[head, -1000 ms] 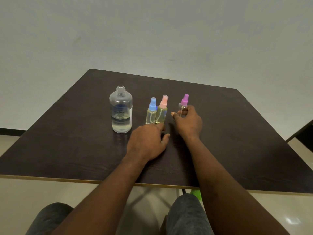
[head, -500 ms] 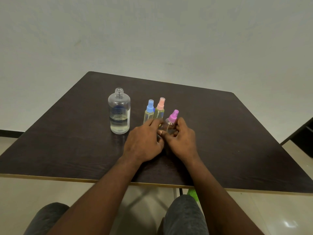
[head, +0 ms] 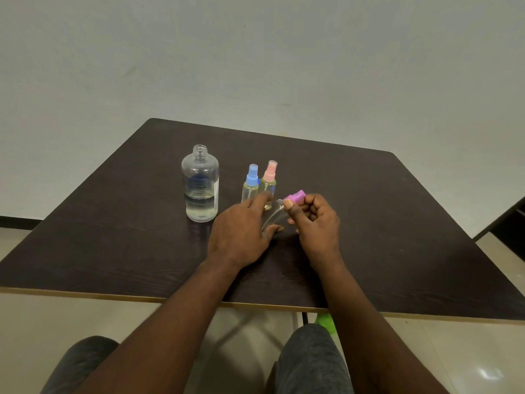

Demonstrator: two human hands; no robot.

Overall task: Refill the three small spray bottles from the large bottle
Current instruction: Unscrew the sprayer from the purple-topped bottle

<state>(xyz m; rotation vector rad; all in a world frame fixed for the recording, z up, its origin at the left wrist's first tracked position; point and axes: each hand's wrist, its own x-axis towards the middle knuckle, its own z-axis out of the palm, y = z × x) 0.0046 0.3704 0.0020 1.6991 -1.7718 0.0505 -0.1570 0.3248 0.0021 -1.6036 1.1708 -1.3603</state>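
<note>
The large clear bottle (head: 200, 186) stands uncapped on the dark table (head: 397, 223), about a third full of clear liquid. To its right stand two small spray bottles side by side, one with a blue cap (head: 251, 183) and one with a pink cap (head: 269, 180), both holding yellowish liquid. Nearer me, the third small bottle (head: 274, 216) is clear and tilted to the right. My left hand (head: 241, 231) holds its body. My right hand (head: 315, 220) pinches its purple spray cap (head: 295, 197) between thumb and fingers.
The table's near edge (head: 170, 298) runs just above my knees. A dark piece of furniture (head: 511, 223) shows at the right edge of the view. Something green (head: 325, 322) lies on the floor under the table.
My right hand brought the purple-capped bottle from the right of the row toward me. My left hand came up and took its body, and the bottle now tilts.
</note>
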